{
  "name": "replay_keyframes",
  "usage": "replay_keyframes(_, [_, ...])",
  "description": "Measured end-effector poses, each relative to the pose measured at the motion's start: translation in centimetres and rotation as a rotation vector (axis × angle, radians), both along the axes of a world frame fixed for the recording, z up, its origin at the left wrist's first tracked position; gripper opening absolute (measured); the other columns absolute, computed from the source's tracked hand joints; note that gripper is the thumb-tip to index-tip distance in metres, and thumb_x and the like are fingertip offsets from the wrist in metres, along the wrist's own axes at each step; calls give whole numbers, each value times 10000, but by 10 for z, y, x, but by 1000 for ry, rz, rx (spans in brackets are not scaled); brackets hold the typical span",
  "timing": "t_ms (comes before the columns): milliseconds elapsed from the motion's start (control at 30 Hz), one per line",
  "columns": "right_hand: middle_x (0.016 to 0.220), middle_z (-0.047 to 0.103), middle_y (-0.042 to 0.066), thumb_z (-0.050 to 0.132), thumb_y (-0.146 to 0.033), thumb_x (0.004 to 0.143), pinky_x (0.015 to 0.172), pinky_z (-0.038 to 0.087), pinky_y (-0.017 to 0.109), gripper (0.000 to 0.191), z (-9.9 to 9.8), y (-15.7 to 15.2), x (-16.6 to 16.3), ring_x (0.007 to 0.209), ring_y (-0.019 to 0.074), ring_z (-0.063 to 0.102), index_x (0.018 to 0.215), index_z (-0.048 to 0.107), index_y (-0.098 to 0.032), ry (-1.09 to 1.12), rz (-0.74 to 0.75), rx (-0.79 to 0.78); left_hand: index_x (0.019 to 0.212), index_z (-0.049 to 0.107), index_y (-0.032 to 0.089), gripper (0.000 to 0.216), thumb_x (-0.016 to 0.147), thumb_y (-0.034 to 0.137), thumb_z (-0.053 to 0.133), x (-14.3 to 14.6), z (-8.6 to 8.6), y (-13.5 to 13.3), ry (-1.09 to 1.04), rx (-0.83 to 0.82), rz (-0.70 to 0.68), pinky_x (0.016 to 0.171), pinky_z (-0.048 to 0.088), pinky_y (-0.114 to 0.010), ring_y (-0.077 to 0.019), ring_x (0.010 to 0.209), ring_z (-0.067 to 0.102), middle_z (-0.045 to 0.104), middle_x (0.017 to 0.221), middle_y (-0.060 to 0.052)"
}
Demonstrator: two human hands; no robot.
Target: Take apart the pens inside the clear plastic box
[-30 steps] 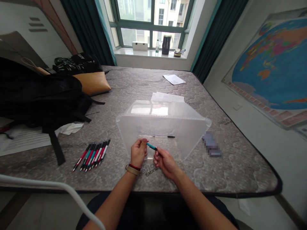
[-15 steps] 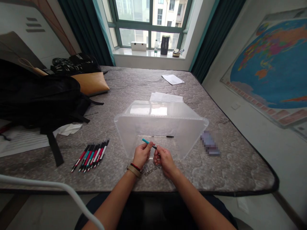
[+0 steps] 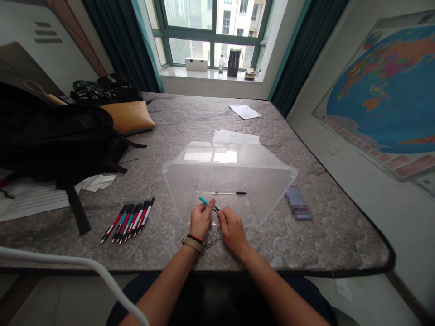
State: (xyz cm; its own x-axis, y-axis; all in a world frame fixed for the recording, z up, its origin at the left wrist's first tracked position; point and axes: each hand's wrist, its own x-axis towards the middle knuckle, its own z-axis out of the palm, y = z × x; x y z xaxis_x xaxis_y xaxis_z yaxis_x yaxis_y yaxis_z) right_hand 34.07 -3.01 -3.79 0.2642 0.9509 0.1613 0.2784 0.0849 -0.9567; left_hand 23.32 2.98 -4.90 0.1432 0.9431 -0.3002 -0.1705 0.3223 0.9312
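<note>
A teal pen (image 3: 203,200) with a black end is held between my two hands. My left hand (image 3: 201,221) is closed around its barrel, with the teal end pointing up and to the left. My right hand (image 3: 233,228) pinches the black end; its fingertips are partly hidden. Just beyond my hands, a clear plastic box (image 3: 180,181) lies on its side with its mouth toward me. Inside it rests a thin clear tube or refill (image 3: 222,193), close to a short black pen part (image 3: 241,193). To the left lies a row of several red, teal and white pens (image 3: 131,219).
Everything lies on a grey quilted mattress (image 3: 272,246). A black backpack (image 3: 61,140) and a tan pouch (image 3: 129,117) are at the left. A blurred flat object (image 3: 297,203) is right of the box. Paper sheets (image 3: 238,136) lie behind it. A white tube (image 3: 78,262) crosses the front left.
The pen and my left hand have shifted slightly left. The fingers of my right hand have turned over, with the back of the hand now more upward. The box and pens stay put.
</note>
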Motion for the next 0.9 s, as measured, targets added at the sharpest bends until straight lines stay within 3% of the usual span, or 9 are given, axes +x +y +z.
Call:
replay_keyframes(100, [763, 572, 25, 616, -405, 877, 671, 389, 276, 193, -4, 2, -1, 721, 176, 496, 779, 648, -242, 137, -14, -31, 631, 477, 179, 477, 705, 583, 719, 0, 3, 1, 0, 52, 35, 394, 215, -197, -44, 393, 292, 350, 439, 98])
replay_keyframes(267, [630, 572, 19, 483, -684, 848, 430, 384, 244, 515, -18, 8, -1, 498, 138, 524, 750, 600, -193, 579, 78, -335, 645, 543, 168, 437, 709, 560, 724, 1, 3, 2, 36, 123, 68, 434, 263, -200, -73, 450, 373, 401, 457, 75])
replay_keyframes(367, [576, 566, 6, 475, -729, 824, 378, 381, 223, 560, -20, 10, 1, 444, 130, 534, 729, 564, -184, 764, 107, -406, 646, 547, 166, 419, 725, 541, 716, 1, 1, 2, 47, 139, 56, 456, 281, -200, -76, 463, 376, 407, 464, 75])
replay_keyframes(633, [562, 562, -13, 537, -711, 805, 379, 370, 202, 532, -14, 8, 5, 433, 112, 527, 736, 550, -184, 900, 111, -414, 683, 571, 159, 403, 724, 532, 719, 6, 6, -1, 11, 136, 54, 476, 308, -201, -86, 487, 413, 443, 481, 68])
replay_keyframes(900, [598, 557, -11, 460, -738, 833, 398, 363, 208, 561, -12, 7, 2, 465, 116, 527, 779, 555, -188, 1005, 181, -463, 686, 601, 149, 402, 725, 533, 714, 5, 7, -2, 62, 146, 58, 465, 305, -197, -78, 468, 410, 452, 484, 65])
